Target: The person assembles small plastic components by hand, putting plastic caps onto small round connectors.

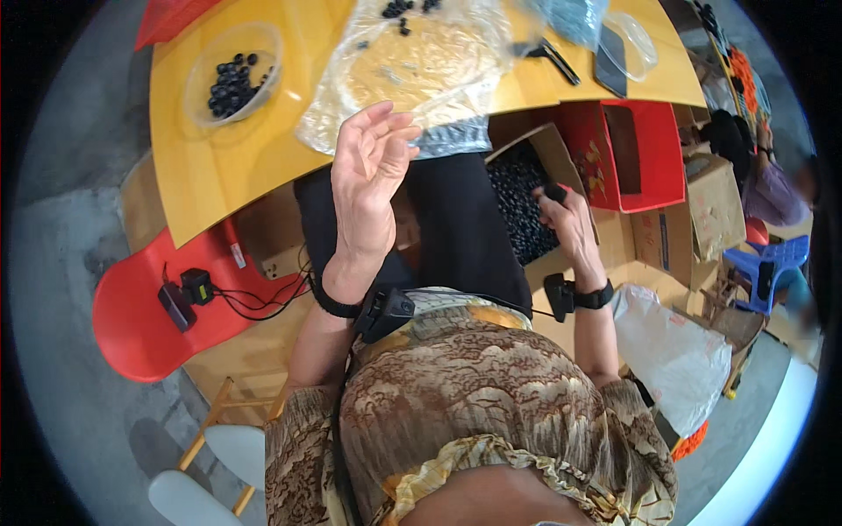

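Note:
My left hand (370, 188) is raised over my lap by the table edge, palm turned inward. Its fingers are loosely stretched and nothing shows in them. Below and to the right, my right hand (570, 226) is at a cardboard box (554, 147) filled with small black pieces (517, 197). Thumb and fingers pinch a small black rounded piece (554, 191). On the table, close to my left hand, lies a clear plastic bag (421, 70). Several black round pieces (399, 10) rest on its far part. At the table's left stands a clear plastic bowl (197, 88) with more black pieces.
The yellow table (289, 79) also bears a black tool-like object (557, 60), a dark phone-like slab (610, 66) and a clear lid (645, 53). A red box (653, 158) stands right of the cardboard box. Cables cross a red chair (132, 302). Another person (776, 193) sits far right.

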### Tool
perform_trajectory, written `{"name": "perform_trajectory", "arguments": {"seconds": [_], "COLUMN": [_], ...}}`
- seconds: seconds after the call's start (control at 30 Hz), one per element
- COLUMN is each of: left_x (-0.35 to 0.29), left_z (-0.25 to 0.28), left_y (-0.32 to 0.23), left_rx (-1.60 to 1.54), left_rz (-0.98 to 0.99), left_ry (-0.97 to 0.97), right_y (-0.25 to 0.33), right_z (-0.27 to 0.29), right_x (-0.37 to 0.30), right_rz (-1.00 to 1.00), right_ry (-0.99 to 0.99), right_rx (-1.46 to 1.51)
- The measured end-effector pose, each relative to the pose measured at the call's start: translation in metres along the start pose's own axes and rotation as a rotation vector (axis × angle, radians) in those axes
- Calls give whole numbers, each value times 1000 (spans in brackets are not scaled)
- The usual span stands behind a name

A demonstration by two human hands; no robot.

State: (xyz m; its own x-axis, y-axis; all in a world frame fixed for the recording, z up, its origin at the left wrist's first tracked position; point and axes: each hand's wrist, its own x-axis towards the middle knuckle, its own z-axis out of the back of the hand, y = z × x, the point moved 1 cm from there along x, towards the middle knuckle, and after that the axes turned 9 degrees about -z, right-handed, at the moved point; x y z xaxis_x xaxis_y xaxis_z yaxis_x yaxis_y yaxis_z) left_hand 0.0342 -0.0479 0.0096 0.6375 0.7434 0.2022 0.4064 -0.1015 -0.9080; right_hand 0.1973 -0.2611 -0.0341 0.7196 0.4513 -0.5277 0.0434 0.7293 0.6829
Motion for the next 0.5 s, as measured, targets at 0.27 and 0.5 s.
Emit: {"name": "perform_trajectory", "arguments": {"seconds": [0.27, 0.5], "left_x": [8, 9], "left_z": [25, 22], "left_y": [-3, -8], "left_rx": [-101, -74], "left_rz": [56, 63], "left_ry": [-181, -156], "right_y": [79, 196], "right_z": [-6, -47], "right_x": [1, 68], "right_rz": [405, 978], "right_ry": [-213, -307], "right_rx": [-77, -431]}}
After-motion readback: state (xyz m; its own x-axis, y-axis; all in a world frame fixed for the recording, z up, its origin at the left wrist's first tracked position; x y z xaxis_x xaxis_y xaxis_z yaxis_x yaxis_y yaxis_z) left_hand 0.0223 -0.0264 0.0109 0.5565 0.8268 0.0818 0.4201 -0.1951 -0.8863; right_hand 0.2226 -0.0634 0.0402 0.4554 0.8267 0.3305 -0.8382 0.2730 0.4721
